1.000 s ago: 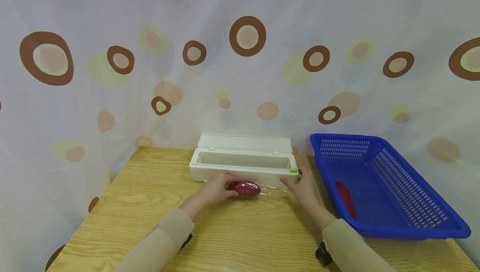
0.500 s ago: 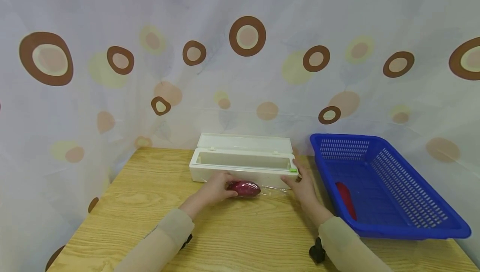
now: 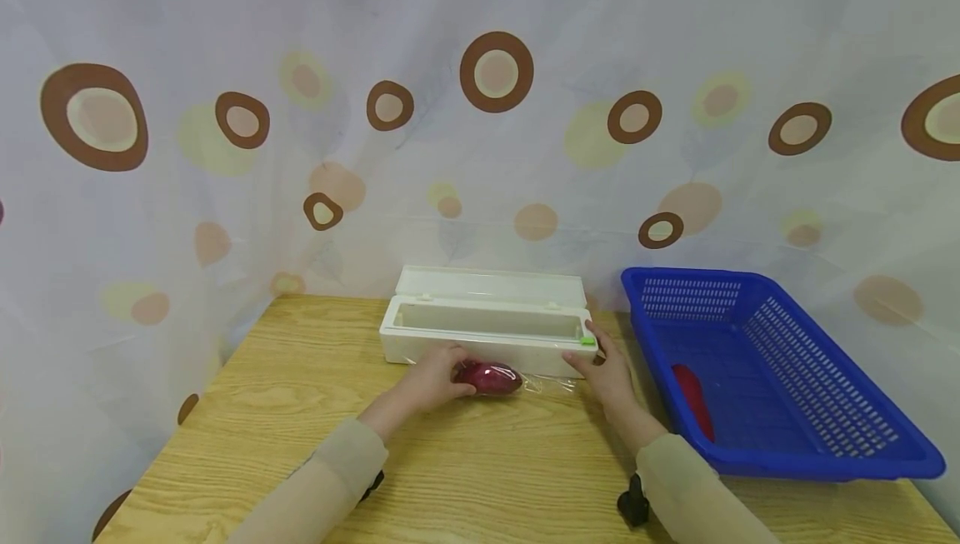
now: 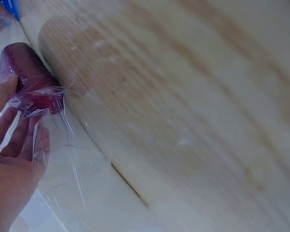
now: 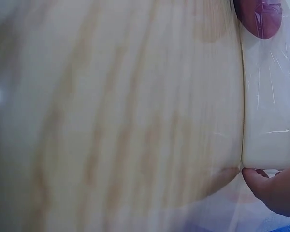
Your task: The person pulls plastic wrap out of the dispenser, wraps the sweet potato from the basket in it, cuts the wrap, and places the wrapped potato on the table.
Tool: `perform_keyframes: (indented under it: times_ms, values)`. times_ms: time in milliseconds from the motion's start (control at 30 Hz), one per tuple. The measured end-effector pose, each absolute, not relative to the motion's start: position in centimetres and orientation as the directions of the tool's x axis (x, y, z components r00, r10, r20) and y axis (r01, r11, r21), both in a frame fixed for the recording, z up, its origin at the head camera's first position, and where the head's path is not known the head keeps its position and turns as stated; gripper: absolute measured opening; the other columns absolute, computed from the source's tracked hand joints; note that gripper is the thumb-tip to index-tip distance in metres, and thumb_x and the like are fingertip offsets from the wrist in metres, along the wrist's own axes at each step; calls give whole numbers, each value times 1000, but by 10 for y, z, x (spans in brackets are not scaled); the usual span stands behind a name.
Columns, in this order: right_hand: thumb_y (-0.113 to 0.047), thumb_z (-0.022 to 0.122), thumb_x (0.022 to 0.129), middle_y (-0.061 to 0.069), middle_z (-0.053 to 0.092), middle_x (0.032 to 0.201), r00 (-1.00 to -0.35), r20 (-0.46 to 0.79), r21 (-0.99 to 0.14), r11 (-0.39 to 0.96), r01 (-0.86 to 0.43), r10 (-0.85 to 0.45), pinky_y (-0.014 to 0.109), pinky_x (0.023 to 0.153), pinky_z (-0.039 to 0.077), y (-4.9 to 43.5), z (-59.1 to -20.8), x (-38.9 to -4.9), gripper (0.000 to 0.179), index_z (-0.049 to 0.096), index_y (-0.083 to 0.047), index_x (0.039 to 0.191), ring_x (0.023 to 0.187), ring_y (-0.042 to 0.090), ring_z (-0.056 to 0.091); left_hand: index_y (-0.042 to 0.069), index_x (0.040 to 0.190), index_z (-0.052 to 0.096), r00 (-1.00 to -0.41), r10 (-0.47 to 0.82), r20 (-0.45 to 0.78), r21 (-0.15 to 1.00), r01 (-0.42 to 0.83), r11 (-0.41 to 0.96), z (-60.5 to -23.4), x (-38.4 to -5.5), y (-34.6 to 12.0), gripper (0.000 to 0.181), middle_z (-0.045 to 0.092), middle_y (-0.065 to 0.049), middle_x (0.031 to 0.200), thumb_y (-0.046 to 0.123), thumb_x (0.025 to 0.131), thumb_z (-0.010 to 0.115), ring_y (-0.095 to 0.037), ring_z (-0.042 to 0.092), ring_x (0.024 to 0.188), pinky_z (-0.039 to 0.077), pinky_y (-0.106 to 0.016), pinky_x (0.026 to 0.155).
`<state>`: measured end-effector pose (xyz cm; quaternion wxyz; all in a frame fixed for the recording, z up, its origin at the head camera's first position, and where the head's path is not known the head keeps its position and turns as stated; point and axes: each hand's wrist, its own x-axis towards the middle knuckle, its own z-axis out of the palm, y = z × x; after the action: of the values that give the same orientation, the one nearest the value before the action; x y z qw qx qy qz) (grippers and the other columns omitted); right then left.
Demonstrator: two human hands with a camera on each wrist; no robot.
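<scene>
1. My left hand (image 3: 431, 379) curls its fingers and thumb round one end of the purple-red vegetable (image 3: 497, 378), in clear film (image 3: 551, 384) just before the open-lidded white dispenser box (image 3: 517, 354).
2. My right hand (image 3: 611, 373), thumb and fingers parted, grips that box's right end.
3. A red vegetable (image 3: 692, 398) lies in the blue basket (image 3: 765, 386).

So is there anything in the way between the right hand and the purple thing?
Just clear plastic film, stretching from the purple thing toward the right hand, along the front of the white box. Nothing solid shows in that gap. The right hand is at the box's right end.
</scene>
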<state>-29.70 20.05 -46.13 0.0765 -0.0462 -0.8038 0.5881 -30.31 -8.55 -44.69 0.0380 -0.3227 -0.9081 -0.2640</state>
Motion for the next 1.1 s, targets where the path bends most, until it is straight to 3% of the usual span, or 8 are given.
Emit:
perform_keyframes:
  times_ms: [133, 733, 1100]
  values:
    - [-12, 68, 87, 22, 34, 145, -984, 69, -953, 301, -17, 164, 33, 90, 44, 200, -461, -297, 72, 30, -13, 148, 116, 35, 47, 6, 110, 64, -791, 565, 236, 455, 604, 655, -446, -301, -86, 36, 63, -5, 106, 18, 78, 77, -18, 58, 97, 49, -33, 85]
    - [-12, 67, 88, 21, 33, 147, -986, 54, -952, 307, -2, 160, 36, 92, 44, 201, -461, -296, 71, 30, -15, 148, 118, 37, 48, 8, 113, 63, -777, 581, 241, 439, 621, 649, -430, -302, -80, 35, 61, -3, 103, 21, 82, 74, -17, 60, 93, 51, -29, 80]
    - [-12, 66, 89, 21, 34, 147, -987, 62, -950, 312, -12, 148, 35, 92, 45, 202, -462, -297, 70, 29, -16, 148, 121, 36, 47, 9, 119, 61, -741, 586, 328, 413, 670, 617, -411, -311, -48, 42, 63, -4, 111, 21, 81, 75, -20, 57, 102, 46, -32, 90]
